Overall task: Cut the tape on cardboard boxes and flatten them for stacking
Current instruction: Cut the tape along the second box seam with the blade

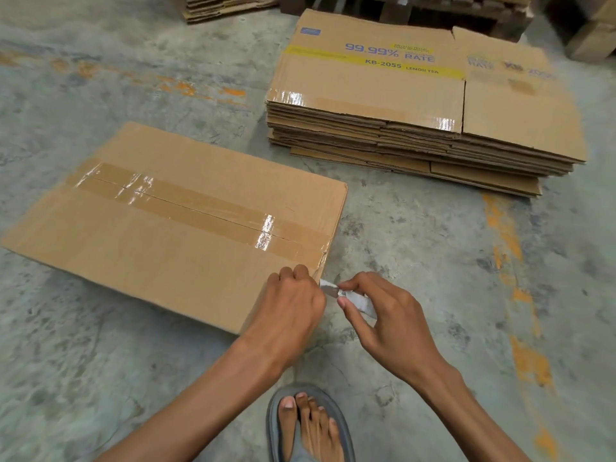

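A brown cardboard box [160, 235] stands on the concrete floor at centre left. A strip of glossy brown tape [200, 208] runs along its top seam, with a thin slit down the middle. My left hand [290, 301] grips the box's near right corner, where the tape wraps over the edge. My right hand [383, 315] holds a small silver cutter blade [346, 295] between thumb and fingers. Its tip touches that corner beside my left fingers.
A stack of flattened boxes [426, 128] with blue and yellow print lies at the upper right. More cardboard [226, 5] and a dark pallet [433, 11] sit at the far edge. My sandalled foot [310, 425] is at the bottom centre. Orange paint marks the floor.
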`<state>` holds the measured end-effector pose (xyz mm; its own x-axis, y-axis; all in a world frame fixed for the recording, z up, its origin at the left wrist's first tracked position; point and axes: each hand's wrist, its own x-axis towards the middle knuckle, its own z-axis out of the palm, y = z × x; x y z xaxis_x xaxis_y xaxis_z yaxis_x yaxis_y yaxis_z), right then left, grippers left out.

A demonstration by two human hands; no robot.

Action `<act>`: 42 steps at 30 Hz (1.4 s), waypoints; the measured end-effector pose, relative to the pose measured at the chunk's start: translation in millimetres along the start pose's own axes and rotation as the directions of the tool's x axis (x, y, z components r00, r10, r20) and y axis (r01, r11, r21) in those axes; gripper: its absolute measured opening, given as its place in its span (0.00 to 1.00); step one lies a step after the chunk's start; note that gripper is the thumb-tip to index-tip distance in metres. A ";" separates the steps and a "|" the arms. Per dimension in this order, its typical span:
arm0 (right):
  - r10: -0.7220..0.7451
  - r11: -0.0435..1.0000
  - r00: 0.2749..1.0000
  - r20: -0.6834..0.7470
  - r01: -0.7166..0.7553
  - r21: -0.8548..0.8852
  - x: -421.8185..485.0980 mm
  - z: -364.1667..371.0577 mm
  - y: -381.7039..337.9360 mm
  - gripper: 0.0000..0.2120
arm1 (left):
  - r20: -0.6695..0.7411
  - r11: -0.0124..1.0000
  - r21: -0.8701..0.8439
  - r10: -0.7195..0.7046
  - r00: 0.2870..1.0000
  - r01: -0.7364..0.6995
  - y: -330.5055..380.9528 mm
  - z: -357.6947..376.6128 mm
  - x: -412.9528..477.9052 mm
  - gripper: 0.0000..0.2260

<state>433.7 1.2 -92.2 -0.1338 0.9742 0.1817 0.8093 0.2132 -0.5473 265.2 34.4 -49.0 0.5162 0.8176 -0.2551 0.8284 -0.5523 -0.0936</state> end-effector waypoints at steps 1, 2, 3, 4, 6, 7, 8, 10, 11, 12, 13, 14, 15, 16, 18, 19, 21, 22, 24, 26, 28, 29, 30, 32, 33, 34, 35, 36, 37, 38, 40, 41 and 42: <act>-0.014 1.000 1.000 0.000 0.014 0.002 0.7 0.6 -1.4 0.05 | -0.024 0.999 -0.032 0.009 1.000 -0.010 -2.2 0.1 -1.0 0.13; -0.028 1.000 1.000 -0.004 0.028 -0.002 1.7 1.6 -2.9 0.06 | -0.048 0.999 -0.041 0.023 0.999 -0.025 -4.7 2.6 -1.9 0.13; -0.039 0.999 0.999 -0.010 0.039 -0.013 2.9 2.7 -4.4 0.06 | -0.077 0.998 -0.052 0.030 0.997 -0.035 -6.4 5.4 -1.7 0.11; -0.047 0.998 0.999 -0.019 0.046 -0.035 4.5 4.0 -5.7 0.07 | -0.109 0.997 -0.067 0.025 0.994 -0.032 -7.4 6.2 -2.0 0.10; -0.039 0.994 0.998 -0.042 0.035 -0.104 10.2 7.1 -8.5 0.08 | -0.129 0.992 -0.125 0.012 0.992 -0.028 -8.5 4.5 -2.2 0.11; -0.030 0.991 0.998 -0.059 0.022 -0.136 15.3 9.1 -8.3 0.08 | -0.126 0.991 -0.127 0.014 0.992 -0.031 -7.1 6.1 -2.0 0.11; -0.020 0.988 0.996 -0.085 0.006 -0.156 23.4 11.1 -5.8 0.08 | -0.118 0.993 -0.112 0.020 0.993 -0.034 -6.0 8.8 -2.5 0.12; 0.036 0.983 0.986 -0.162 -0.064 -0.171 49.9 12.8 8.6 0.07 | -0.154 0.994 -0.102 0.010 0.988 -0.026 -5.3 4.8 -2.2 0.10; 0.065 0.978 0.978 -0.196 -0.101 -0.180 65.6 11.2 19.2 0.07 | -0.164 0.995 -0.100 0.008 0.986 -0.024 -6.3 3.4 -1.5 0.12; 0.077 0.975 0.973 -0.217 -0.119 -0.186 80.6 9.0 28.6 0.08 | -0.171 0.993 -0.116 -0.003 0.985 -0.017 -7.5 4.5 -0.3 0.15; 0.082 0.974 0.972 -0.220 -0.125 -0.189 93.0 5.5 36.5 0.08 | -0.171 0.992 -0.123 -0.016 0.985 -0.005 -8.6 5.6 2.1 0.17; 0.071 0.975 0.973 -0.219 -0.114 -0.189 100.8 3.3 43.1 0.08 | -0.154 0.992 -0.126 -0.028 0.988 0.008 -9.1 7.3 3.9 0.18; 0.054 0.977 0.971 -0.231 -0.100 -0.188 104.8 2.4 47.3 0.08 | -0.164 0.992 -0.125 -0.024 0.986 0.003 -10.3 8.1 7.3 0.18; 0.036 0.979 0.968 -0.250 -0.085 -0.186 103.2 2.0 48.9 0.08 | -0.157 0.993 -0.122 -0.029 0.987 0.009 -10.9 8.4 12.7 0.18; 0.064 0.982 0.956 -0.287 -0.111 -0.151 87.2 7.6 53.0 0.07 | -0.180 0.991 -0.135 -0.037 0.983 0.013 -10.3 8.6 26.8 0.19; 0.100 0.979 0.952 -0.289 -0.147 -0.143 75.3 13.5 58.0 0.07 | -0.189 0.991 -0.130 -0.043 0.981 0.019 -9.3 5.6 34.9 0.18; 0.189 0.962 0.960 -0.208 -0.224 -0.158 48.7 33.1 75.4 0.08 | -0.204 0.991 -0.132 -0.062 0.977 0.035 -6.4 -0.3 54.3 0.11; 0.238 0.947 0.962 -0.137 -0.261 -0.189 37.0 43.5 86.1 0.09 | -0.205 0.993 -0.103 -0.078 0.976 0.058 -5.8 -2.8 67.2 0.09; 0.323 0.916 0.946 -0.023 -0.318 -0.243 19.4 59.5 100.2 0.09 | -0.219 0.993 -0.078 -0.104 0.970 0.089 -5.8 -11.8 90.8 0.07; 0.427 0.878 0.904 -0.013 -0.418 -0.235 5.2 68.3 109.3 0.10 | -0.246 0.990 -0.104 -0.121 0.962 0.098 -8.4 -17.6 111.5 0.05; 0.392 0.870 0.920 -0.018 -0.377 -0.317 -0.4 75.3 113.8 0.19 | -0.276 0.971 -0.229 -0.139 0.951 0.075 -12.9 -18.7 130.1 0.06; 0.366 0.847 0.930 -0.035 -0.348 -0.401 2.2 73.9 115.7 0.21 | -0.276 0.940 -0.336 -0.158 0.948 0.059 -17.6 -19.9 136.4 0.09; 0.370 0.829 0.926 -0.076 -0.366 -0.424 9.6 70.4 115.2 0.20 | -0.262 0.895 -0.443 -0.182 0.948 0.049 -23.1 -21.3 140.1 0.11; 0.420 0.854 0.899 -0.125 -0.438 -0.281 35.8 54.4 95.4 0.22 | -0.286 0.819 -0.573 -0.238 0.928 0.033 -42.8 -18.9 137.1 0.14; 0.450 0.873 0.884 -0.128 -0.465 -0.145 50.6 46.2 81.2 0.22 | -0.317 0.823 -0.566 -0.276 0.907 0.053 -57.3 -15.5 130.9 0.12; 0.452 0.890 0.883 -0.126 -0.455 0.007 66.2 39.0 67.4 0.21 | -0.345 0.837 -0.538 -0.331 0.878 0.104 -75.5 -9.3 122.4 0.10; 0.450 0.891 0.884 -0.125 -0.433 0.139 82.3 31.8 51.3 0.21 | -0.364 0.837 -0.517 -0.404 0.839 0.179 -97.2 -0.5 110.2 0.09; 0.431 0.892 0.893 -0.130 -0.400 0.209 98.1 27.4 33.9 0.21 | -0.371 0.817 -0.509 -0.491 0.788 0.270 -121.9 8.0 94.1 0.08; 0.409 0.904 0.903 -0.134 -0.380 0.196 110.0 24.8 20.3 0.22 | -0.369 0.784 -0.507 -0.574 0.731 0.359 -145.6 18.8 78.4 0.10; 0.393 0.917 0.910 -0.131 -0.378 0.126 120.7 23.3 7.1 0.22 | -0.355 0.731 -0.500 -0.662 0.660 0.464 -169.8 30.6 60.8 0.13; 0.394 0.914 0.914 -0.099 -0.401 -0.062 135.0 24.8 -16.9 0.21 | -0.226 0.504 -0.517 -0.860 0.457 0.692 -212.9 52.3 21.7 0.24; 0.422 0.895 0.903 -0.081 -0.429 -0.122 138.2 25.3 -24.4 0.21 | -0.111 0.350 -0.547 -0.931 0.349 0.760 -227.5 61.6 6.6 0.31; 0.463 0.872 0.883 -0.071 -0.469 -0.140 141.7 26.0 -31.6 0.23 | 0.020 0.197 -0.595 -0.965 0.260 0.779 -239.1 66.0 -6.7 0.36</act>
<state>374.3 134.4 -70.4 0.2972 0.9542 -0.0354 0.8487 -0.2810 -0.4480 49.4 150.2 -88.4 -0.6700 0.7423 0.0051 0.6949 0.6248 0.3559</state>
